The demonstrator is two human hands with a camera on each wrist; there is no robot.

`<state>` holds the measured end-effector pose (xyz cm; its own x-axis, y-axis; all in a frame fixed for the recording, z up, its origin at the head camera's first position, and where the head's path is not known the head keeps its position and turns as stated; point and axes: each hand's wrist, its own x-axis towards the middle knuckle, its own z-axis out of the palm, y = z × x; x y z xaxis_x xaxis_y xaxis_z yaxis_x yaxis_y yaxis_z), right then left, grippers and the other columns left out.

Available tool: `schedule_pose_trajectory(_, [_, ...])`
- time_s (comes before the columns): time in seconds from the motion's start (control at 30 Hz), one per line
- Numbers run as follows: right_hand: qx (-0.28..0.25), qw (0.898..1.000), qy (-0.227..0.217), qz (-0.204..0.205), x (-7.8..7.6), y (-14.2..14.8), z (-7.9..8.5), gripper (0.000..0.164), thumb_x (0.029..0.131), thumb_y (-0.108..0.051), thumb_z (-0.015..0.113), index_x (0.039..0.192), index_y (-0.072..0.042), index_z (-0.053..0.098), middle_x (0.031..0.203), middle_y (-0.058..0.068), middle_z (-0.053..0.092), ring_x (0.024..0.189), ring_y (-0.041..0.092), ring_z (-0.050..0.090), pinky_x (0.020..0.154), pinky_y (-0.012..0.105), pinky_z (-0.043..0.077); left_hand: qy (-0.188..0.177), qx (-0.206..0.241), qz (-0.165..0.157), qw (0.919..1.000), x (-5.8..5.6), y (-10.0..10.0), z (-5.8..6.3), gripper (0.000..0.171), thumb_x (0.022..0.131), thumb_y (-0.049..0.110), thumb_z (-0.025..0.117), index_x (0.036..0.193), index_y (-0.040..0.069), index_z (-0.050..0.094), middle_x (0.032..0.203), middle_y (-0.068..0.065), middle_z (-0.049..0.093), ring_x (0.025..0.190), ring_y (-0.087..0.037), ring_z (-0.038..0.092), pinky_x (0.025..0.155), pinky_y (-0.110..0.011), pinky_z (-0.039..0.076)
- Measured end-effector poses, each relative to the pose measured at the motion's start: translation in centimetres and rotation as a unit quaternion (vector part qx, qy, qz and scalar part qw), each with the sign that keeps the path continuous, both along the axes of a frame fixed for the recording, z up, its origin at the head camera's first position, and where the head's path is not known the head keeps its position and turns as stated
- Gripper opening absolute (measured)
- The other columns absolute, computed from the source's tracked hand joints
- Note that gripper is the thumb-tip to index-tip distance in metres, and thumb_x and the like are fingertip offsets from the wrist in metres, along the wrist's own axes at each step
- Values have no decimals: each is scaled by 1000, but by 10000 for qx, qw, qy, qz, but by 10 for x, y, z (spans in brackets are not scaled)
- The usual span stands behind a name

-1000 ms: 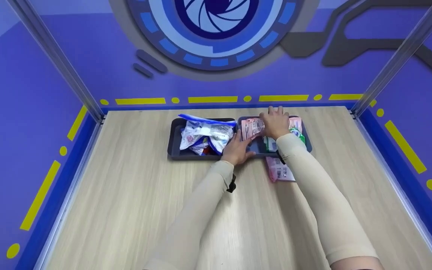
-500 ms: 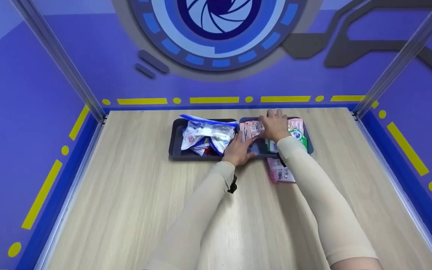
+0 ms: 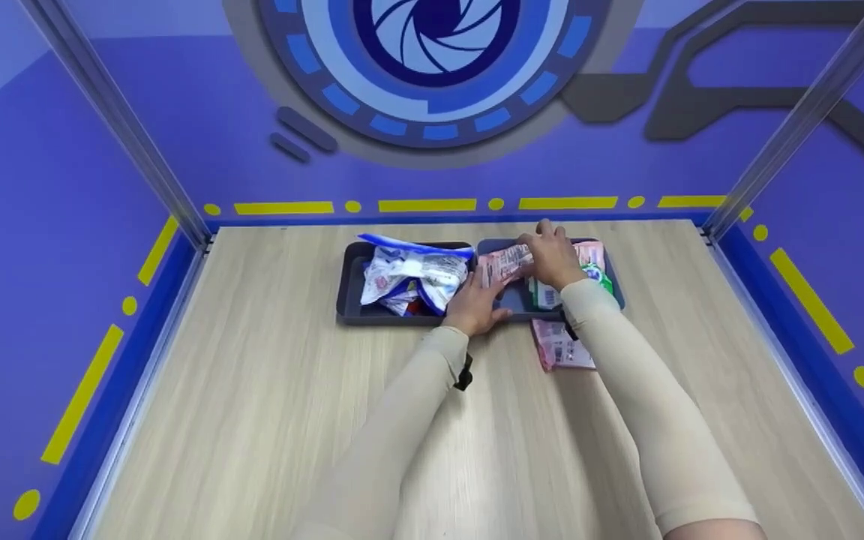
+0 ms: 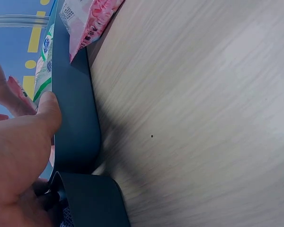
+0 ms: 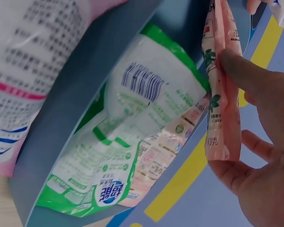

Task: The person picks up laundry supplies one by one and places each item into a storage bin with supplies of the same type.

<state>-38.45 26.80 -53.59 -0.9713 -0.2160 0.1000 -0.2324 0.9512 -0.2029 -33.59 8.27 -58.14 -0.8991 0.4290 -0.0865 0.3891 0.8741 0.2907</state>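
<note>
My right hand (image 3: 554, 259) pinches a flat pink packet (image 5: 222, 113) between thumb and fingers, over the back of the right dark grey tray (image 4: 75, 118). In the head view the packet slants, its left end close to the fingers of my left hand (image 3: 473, 306). That left hand lies where the two trays meet, fingers extended and thumb at the right tray's front rim; its fingertips are partly hidden in the left wrist view. A green-and-white bag (image 5: 116, 182) lies in the right tray, with another pink packet (image 5: 154, 165) behind it.
Beside it stands the left tray (image 3: 345, 292), holding a white-and-blue bag (image 3: 409, 264) and smaller packets under it. A pink-and-white bag (image 3: 563, 346) lies on the wooden table (image 3: 252, 390) against the right tray's front. Blue panels (image 3: 402, 172) enclose the back and sides.
The right hand has turned slightly, and the pink packet in it slants more, its left end lower. The left hand stays at the trays. The head view has shifted slightly.
</note>
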Motion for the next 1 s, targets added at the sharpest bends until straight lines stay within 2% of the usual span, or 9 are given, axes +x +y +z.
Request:
schedule_pose_trajectory(0.17, [-579,9982,-158,-57,0,8,1,46,89,-9,81,133,-8,67,136,25,42,118,43,49,96,58,52,-44,25,19,10000,-1,0,0,67,98,54,62,156,25,46,169,-23,16,154,-37,23,119,-45,36])
schedule_pose_trajectory(0.3, [-793,9964,-282,-91,1,14,0,39,93,-5,75,131,-5,67,131,23,44,113,39,53,99,54,52,-74,32,19,10000,-1,0,-2,65,98,54,62,155,28,48,169,-22,15,153,-37,25,119,-44,36])
schedule_pose_trajectory(0.63, [-672,9967,-388,-222,10,18,-8,42,98,-13,71,138,-6,60,134,28,51,114,44,61,99,58,52,-72,54,39,10000,0,1,-3,65,97,55,63,154,26,49,169,-24,15,153,-36,24,118,-44,37])
schedule_pose_trajectory(0.83, [-590,9978,-266,-173,13,19,-12,38,98,-14,71,134,-4,62,132,28,57,115,45,62,99,60,51,-55,-43,46,10000,-2,1,-4,65,98,56,61,155,27,48,169,-23,16,154,-36,22,119,-44,35])
schedule_pose_trajectory(1.0, [-599,9968,-440,-290,13,20,-13,37,99,-16,70,134,-5,64,134,26,58,117,44,61,103,60,48,-42,-95,-12,9999,-4,2,-5,63,98,56,60,153,25,51,169,-23,16,155,-36,22,119,-44,35])
